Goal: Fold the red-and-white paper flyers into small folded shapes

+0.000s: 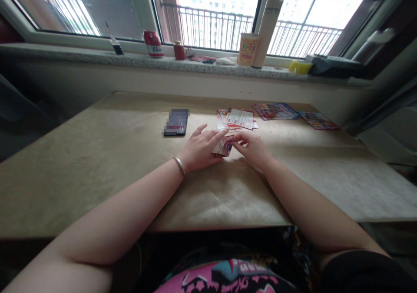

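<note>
A small printed card (223,147), red, white and purple, is on the table between my hands. My left hand (203,148), with a silver bangle at the wrist, steadies the card from the left. Its thumb lies along the near edge and a forefinger reaches over the far side, while the other fingers stretch outward. From the right, my right hand (252,148) pinches the card's upper right edge between thumb and fingertips. Just beyond the hands lies a loose pile of red-and-white printed cards (239,118). My left hand covers part of the held card.
A dark phone (176,122) lies left of the pile. Colourful cards (275,111) and another stack (319,120) are at the back right of the table (97,162). The windowsill holds a red can (153,44), a paper cup (246,49) and a tall cylinder (266,32).
</note>
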Motion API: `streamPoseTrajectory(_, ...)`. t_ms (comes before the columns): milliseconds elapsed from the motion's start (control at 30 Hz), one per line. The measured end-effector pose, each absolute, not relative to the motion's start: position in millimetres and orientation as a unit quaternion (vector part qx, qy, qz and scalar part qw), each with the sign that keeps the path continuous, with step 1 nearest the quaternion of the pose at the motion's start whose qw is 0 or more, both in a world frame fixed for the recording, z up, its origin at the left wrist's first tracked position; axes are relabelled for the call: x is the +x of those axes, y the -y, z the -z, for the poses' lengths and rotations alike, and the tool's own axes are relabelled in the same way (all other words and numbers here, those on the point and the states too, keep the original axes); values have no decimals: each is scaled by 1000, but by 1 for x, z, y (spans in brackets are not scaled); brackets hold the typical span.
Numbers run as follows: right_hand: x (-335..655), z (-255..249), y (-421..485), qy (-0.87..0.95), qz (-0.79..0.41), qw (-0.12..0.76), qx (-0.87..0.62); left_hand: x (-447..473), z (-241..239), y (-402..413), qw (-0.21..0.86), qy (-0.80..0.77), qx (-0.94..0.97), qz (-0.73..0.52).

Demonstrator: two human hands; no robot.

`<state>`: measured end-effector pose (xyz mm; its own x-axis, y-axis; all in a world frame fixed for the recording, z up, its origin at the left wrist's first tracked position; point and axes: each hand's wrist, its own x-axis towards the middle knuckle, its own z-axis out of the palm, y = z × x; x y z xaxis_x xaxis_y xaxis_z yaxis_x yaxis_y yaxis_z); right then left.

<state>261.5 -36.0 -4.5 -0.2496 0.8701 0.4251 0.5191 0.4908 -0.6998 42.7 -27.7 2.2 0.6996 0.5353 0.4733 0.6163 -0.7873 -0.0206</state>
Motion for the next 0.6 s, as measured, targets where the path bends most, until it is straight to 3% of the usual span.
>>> streamPoseTrajectory(367, 260, 9, 36, 764, -233, 445, -406, 38, -4, 26, 124, 314, -899, 278)
streamPoseTrajectory(600, 254, 6, 42, 781, -221, 431, -394, 40, 1, 24, 82, 310, -882, 346)
